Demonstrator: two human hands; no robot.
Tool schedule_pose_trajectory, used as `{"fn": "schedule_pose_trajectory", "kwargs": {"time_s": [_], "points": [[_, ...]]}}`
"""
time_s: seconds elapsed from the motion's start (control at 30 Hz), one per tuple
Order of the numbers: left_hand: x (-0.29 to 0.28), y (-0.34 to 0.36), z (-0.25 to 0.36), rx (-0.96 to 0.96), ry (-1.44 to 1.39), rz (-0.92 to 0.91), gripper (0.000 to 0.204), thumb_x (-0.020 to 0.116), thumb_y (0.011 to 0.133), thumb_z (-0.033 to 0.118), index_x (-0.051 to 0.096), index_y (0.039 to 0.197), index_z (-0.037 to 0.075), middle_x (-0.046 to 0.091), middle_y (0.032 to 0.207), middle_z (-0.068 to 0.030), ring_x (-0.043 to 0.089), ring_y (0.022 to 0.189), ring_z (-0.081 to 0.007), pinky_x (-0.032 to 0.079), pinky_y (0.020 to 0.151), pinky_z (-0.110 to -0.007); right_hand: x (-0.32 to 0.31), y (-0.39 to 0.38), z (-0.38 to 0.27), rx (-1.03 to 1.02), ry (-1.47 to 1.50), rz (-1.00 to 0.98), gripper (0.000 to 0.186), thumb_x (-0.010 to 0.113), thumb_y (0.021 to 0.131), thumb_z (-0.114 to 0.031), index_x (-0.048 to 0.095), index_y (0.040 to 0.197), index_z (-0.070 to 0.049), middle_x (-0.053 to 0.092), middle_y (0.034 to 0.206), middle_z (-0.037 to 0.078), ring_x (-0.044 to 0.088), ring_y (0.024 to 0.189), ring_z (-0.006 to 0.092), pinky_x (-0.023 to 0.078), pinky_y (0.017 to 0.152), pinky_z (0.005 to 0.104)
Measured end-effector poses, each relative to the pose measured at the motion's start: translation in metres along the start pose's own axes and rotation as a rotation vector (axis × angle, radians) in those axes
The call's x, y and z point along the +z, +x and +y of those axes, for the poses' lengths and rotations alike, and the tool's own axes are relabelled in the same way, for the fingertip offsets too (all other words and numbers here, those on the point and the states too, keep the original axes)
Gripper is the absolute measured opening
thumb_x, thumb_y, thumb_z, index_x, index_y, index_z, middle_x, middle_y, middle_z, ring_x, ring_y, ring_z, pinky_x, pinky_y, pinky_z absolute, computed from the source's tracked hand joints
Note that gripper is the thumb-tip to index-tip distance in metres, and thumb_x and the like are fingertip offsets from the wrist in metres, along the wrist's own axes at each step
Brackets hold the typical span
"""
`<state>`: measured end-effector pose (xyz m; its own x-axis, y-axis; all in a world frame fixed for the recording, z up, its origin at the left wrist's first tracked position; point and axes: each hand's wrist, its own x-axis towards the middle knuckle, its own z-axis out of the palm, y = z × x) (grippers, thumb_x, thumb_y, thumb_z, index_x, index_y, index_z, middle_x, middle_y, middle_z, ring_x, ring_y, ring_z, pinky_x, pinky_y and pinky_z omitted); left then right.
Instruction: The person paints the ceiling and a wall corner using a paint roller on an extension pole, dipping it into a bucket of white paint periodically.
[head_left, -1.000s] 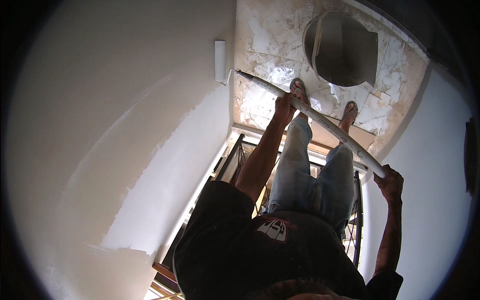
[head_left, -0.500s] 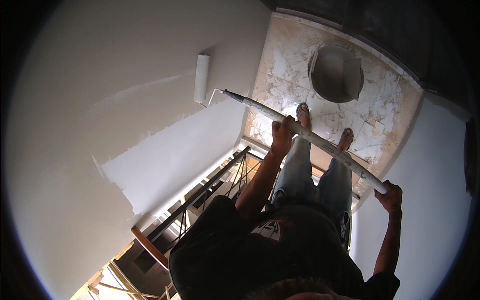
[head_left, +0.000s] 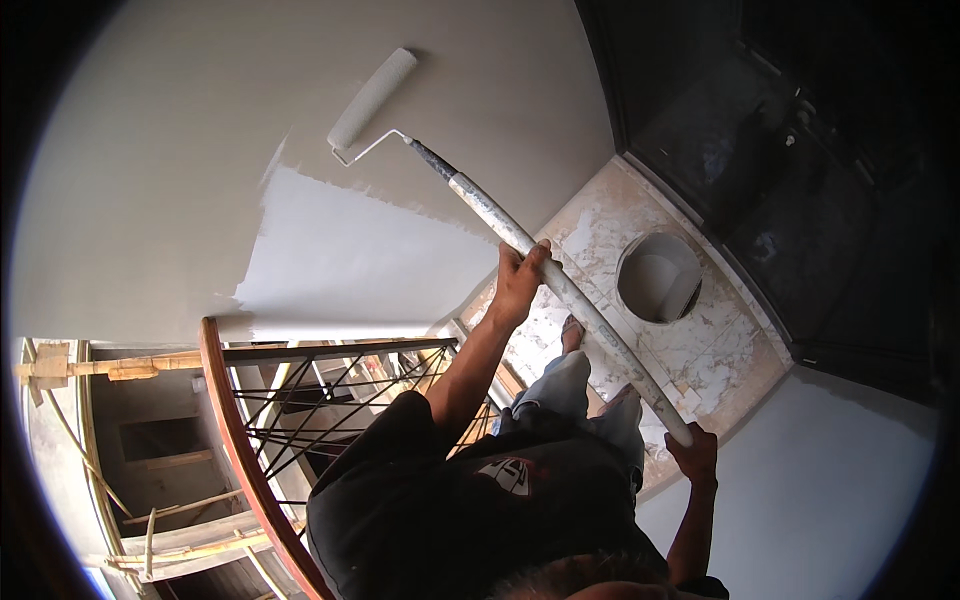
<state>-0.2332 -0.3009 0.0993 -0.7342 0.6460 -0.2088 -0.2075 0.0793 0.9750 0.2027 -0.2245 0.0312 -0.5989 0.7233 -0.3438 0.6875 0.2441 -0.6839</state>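
Note:
A paint roller on a long pole (head_left: 590, 315) slants across in front of me. My left hand (head_left: 522, 280) is wrapped round the pole's middle stretch. At the near right end, my right hand (head_left: 693, 452) closes round the pole's butt. The white roller sleeve (head_left: 372, 100) is against or very near the wall (head_left: 200, 170), though contact is hard to make out. Below the sleeve lies a bright white patch (head_left: 350, 250) with ragged edges, set in the greyer wall surface.
A round bucket (head_left: 660, 277) with pale liquid stands on the stained tile floor (head_left: 735, 350). Behind it is a dark door (head_left: 770, 170). To the left runs a metal railing with a reddish curved handrail (head_left: 235, 440), with a drop and wooden poles beyond. Another pale wall (head_left: 800, 480) is at right.
The view has turned, bringing more railing into sight. The roller sleeve has shifted up and left in the picture, farther along the wall. Both hands keep their hold on the pole.

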Motion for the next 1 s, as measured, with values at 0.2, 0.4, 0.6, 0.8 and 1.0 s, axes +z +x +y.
{"fn": "schedule_pose_trajectory", "kwargs": {"time_s": [0.2,0.4,0.6,0.8,1.0], "points": [[0.009,-0.003,0.061,0.161,0.009,0.075,0.037,0.061,0.095,0.025,0.039,0.106,-0.002,0.058,0.086,-0.0132,0.062,0.074,-0.0187,0.053,0.064,-0.032,-0.024,0.012,-0.031,-0.014,0.002,-0.056,0.031,0.078,0.077,-0.024,0.06,0.075,0.002,0.057,0.058,0.009,0.051,0.053,0.0137,0.046,0.053,0.0362],[0.023,0.001,0.047,0.169,-0.047,0.057,0.044,0.062,0.094,0.028,0.037,0.109,-0.005,0.054,0.09,-0.0117,0.058,0.08,-0.0185,0.051,0.068,-0.033,-0.049,-0.01,-0.049,0.047,-0.082,-0.03,0.027,0.076,0.079,-0.021,0.062,0.078,0.002,0.057,0.06,0.007,0.05,0.056,0.013,0.045,0.054,0.0346],[0.037,0.006,-0.003,0.021,-0.128,0.06,0.049,0.065,0.093,0.031,0.038,0.112,-0.005,0.051,0.094,-0.012,0.053,0.084,-0.0162,0.049,0.07,-0.032,-0.07,-0.022,-0.034,0.144,-0.198,-0.027,0.032,0.078,0.078,-0.025,0.063,0.079,0.003,0.062,0.063,0.011,0.056,0.057,0.0143,0.049,0.056,0.0348],[0.05,0.025,-0.065,-0.163,-0.265,0.01,0.057,0.065,0.092,0.026,0.034,0.127,-0.008,0.056,0.111,-0.0179,0.056,0.102,-0.0227,0.048,0.087,-0.034,-0.071,-0.026,-0.021,0.175,-0.283,-0.009,0.032,0.078,0.078,-0.025,0.062,0.077,0.003,0.064,0.063,0.011,0.058,0.056,0.0159,0.05,0.057,0.0364],[0.047,0.013,-0.057,-0.138,-0.22,0.059,0.053,0.064,0.093,0.026,0.037,0.124,-0.008,0.056,0.11,-0.0171,0.054,0.101,-0.0217,0.047,0.088,-0.034,-0.066,-0.024,-0.005,0.136,-0.305,-0.022,0.034,0.079,0.077,-0.027,0.061,0.074,0.002,0.063,0.062,0.012,0.058,0.054,0.0175,0.05,0.055,0.0368]]}}
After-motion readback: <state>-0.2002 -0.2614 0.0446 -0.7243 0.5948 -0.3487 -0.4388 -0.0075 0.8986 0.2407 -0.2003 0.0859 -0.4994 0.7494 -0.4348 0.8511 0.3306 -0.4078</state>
